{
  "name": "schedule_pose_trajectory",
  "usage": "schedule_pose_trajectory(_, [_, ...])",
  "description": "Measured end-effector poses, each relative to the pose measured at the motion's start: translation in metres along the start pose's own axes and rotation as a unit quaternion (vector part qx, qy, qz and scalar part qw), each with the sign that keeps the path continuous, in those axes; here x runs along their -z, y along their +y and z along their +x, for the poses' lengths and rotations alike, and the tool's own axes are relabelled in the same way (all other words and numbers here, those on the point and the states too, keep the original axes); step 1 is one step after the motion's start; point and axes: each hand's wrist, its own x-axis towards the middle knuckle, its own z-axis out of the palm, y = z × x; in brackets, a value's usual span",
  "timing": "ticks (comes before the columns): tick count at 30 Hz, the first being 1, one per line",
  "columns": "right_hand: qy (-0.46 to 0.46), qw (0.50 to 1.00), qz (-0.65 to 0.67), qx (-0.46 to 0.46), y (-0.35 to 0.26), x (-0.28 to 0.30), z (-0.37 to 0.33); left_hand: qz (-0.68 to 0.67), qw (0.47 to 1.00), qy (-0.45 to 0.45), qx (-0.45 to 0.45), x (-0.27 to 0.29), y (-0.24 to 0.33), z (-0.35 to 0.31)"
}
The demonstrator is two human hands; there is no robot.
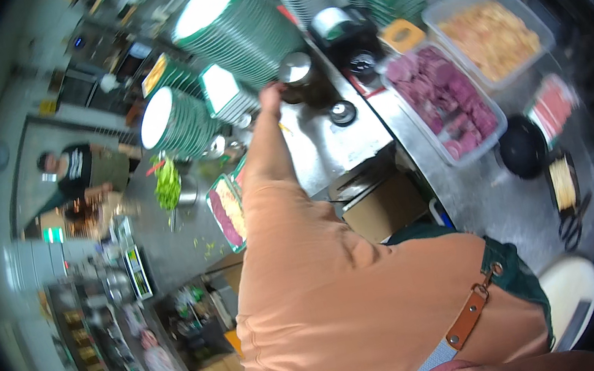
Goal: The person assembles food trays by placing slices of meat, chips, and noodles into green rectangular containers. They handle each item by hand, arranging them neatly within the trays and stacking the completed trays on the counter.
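My left arm, in a peach-orange sleeve, stretches far out over the steel counter. My left hand is against the side of a dark jar with a metal lid; blur hides how its fingers lie. Right behind it rises a tall stack of green-rimmed white plates. A small round black-and-silver lid lies on the counter near the jar. Beside my forearm is a green-edged tray holding dark red and pale yellow food. My right hand is out of the picture.
To the right stand tubs of purple-red meat and pale meat, a black bowl and scissors. Leafy greens and more plate stacks are at left. Another person stands farther off. An open cardboard box sits below.
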Motion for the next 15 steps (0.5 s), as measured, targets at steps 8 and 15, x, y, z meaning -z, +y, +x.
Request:
schedule_pose_trajectory(8, [0.004,0.997,-0.082,0.016,-0.061,0.015,0.055,0.244,0.896,0.349,-0.125,-0.044,0.062,-0.081])
schedule_pose_trajectory(15, [-0.005,0.994,-0.105,0.038,-0.081,0.021,0.079,0.160,0.913,0.239,-0.289,-0.061,0.054,-0.134])
